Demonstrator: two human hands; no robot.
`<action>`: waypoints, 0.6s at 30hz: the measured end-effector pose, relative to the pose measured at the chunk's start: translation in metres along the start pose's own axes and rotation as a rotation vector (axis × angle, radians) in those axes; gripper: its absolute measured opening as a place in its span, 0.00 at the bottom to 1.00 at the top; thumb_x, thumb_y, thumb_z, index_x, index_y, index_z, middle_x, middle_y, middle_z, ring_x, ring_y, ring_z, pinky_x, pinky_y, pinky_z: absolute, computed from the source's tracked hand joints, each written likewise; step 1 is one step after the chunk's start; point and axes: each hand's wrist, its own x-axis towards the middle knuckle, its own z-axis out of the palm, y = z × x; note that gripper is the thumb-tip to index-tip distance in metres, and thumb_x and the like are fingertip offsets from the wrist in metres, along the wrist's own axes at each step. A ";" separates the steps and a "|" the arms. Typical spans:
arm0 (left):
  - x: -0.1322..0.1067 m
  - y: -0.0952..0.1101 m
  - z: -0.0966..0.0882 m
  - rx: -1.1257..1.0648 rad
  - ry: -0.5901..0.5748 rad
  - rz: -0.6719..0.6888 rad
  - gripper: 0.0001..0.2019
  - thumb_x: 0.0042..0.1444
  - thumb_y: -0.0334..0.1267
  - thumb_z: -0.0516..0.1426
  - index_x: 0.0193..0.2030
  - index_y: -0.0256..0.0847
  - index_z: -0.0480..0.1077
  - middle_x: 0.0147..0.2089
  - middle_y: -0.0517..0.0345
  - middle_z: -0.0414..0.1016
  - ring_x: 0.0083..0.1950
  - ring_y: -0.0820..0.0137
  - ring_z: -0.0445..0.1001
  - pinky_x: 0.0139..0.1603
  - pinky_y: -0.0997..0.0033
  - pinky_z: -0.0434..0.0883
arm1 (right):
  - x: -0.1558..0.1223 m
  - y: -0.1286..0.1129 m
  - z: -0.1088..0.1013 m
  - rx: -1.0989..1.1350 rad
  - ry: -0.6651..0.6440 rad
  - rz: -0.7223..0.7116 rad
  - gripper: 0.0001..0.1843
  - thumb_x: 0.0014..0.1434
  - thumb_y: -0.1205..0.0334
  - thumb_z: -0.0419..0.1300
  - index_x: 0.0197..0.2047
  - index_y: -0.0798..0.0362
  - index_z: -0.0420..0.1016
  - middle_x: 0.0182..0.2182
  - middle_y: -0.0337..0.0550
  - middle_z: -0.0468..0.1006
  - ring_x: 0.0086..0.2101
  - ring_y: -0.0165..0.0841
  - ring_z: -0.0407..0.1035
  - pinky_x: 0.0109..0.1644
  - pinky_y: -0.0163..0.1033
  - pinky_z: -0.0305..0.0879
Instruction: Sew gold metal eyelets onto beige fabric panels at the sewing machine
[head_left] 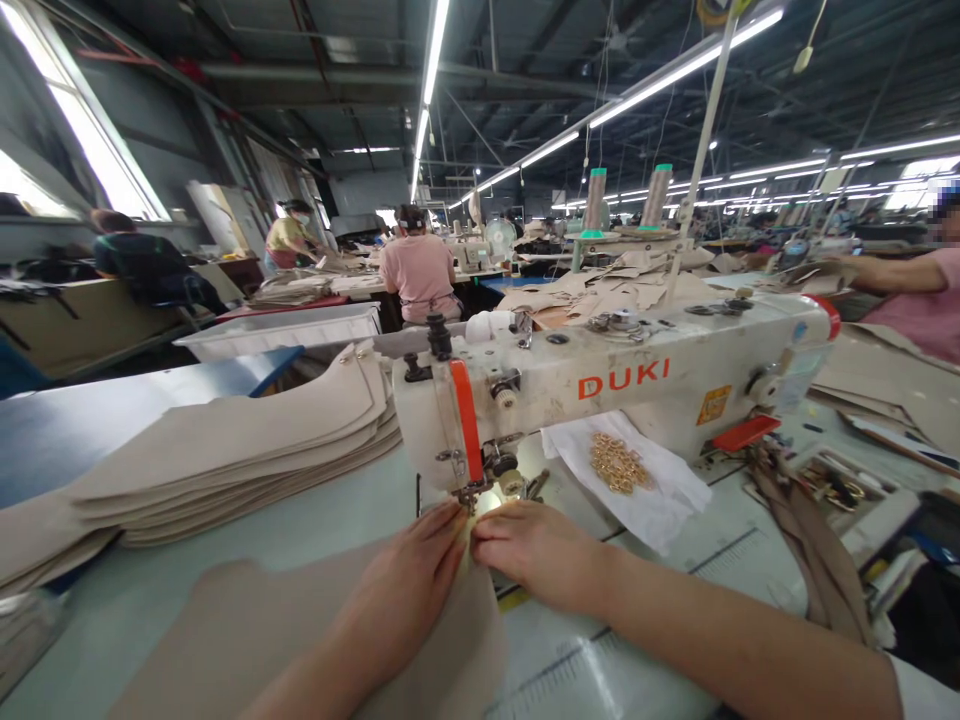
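Nearest, a flat beige fabric panel point(247, 620) lies on the pale-green counter point(322, 512), its far edge at the left end of the white metal sewing machine point(540, 385). The left hand point(409, 570), fingers together, apparently steadies it; the right hand point(544, 550) curls alongside; whether either grips cannot be determined.

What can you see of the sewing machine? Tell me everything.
The sewing machine is whitish and smudged, apparently painted metal, with red DUKI lettering, a red strip near its needle end, dark knobs and an orange label. It stands upright on the pale green table, its body running rightward. A light glows by the needle area, near the left hand and right hand; contact with the beige piece is hidden.
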 end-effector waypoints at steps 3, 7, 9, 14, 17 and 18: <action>0.000 0.000 -0.001 -0.012 0.001 0.007 0.18 0.61 0.38 0.46 0.53 0.41 0.71 0.58 0.53 0.72 0.57 0.63 0.71 0.60 0.62 0.66 | 0.000 0.000 0.000 0.020 0.005 0.001 0.07 0.64 0.67 0.53 0.42 0.56 0.72 0.40 0.45 0.75 0.45 0.34 0.66 0.55 0.36 0.59; -0.002 0.001 -0.001 -0.019 -0.011 -0.010 0.19 0.61 0.37 0.46 0.54 0.39 0.70 0.57 0.50 0.72 0.57 0.62 0.71 0.60 0.61 0.66 | 0.000 -0.001 0.000 0.037 0.003 0.002 0.07 0.63 0.67 0.54 0.42 0.56 0.72 0.40 0.45 0.75 0.46 0.34 0.66 0.54 0.37 0.59; -0.003 0.002 -0.001 -0.011 -0.033 -0.016 0.19 0.61 0.37 0.46 0.55 0.36 0.70 0.58 0.48 0.71 0.58 0.62 0.70 0.61 0.61 0.65 | -0.001 -0.001 0.000 0.026 -0.005 -0.003 0.06 0.63 0.66 0.54 0.41 0.56 0.72 0.39 0.45 0.75 0.45 0.34 0.66 0.54 0.38 0.60; -0.002 0.005 -0.002 -0.014 -0.047 -0.044 0.19 0.62 0.37 0.46 0.54 0.37 0.70 0.58 0.49 0.71 0.59 0.62 0.69 0.62 0.61 0.65 | -0.001 -0.001 0.001 0.040 0.009 0.005 0.06 0.63 0.66 0.54 0.41 0.56 0.72 0.40 0.45 0.75 0.45 0.34 0.66 0.54 0.37 0.60; 0.001 0.005 -0.002 -0.041 -0.029 -0.056 0.18 0.61 0.37 0.47 0.54 0.38 0.70 0.58 0.51 0.71 0.58 0.63 0.70 0.61 0.62 0.66 | 0.000 0.000 0.001 0.049 0.014 0.005 0.06 0.64 0.66 0.54 0.41 0.56 0.72 0.39 0.45 0.75 0.46 0.33 0.66 0.54 0.37 0.60; 0.001 0.004 -0.002 -0.047 -0.020 -0.063 0.18 0.61 0.37 0.47 0.54 0.38 0.70 0.58 0.50 0.71 0.58 0.63 0.70 0.61 0.62 0.66 | 0.000 0.000 0.001 0.047 0.014 0.004 0.06 0.64 0.66 0.54 0.41 0.56 0.72 0.40 0.45 0.75 0.46 0.33 0.66 0.55 0.37 0.59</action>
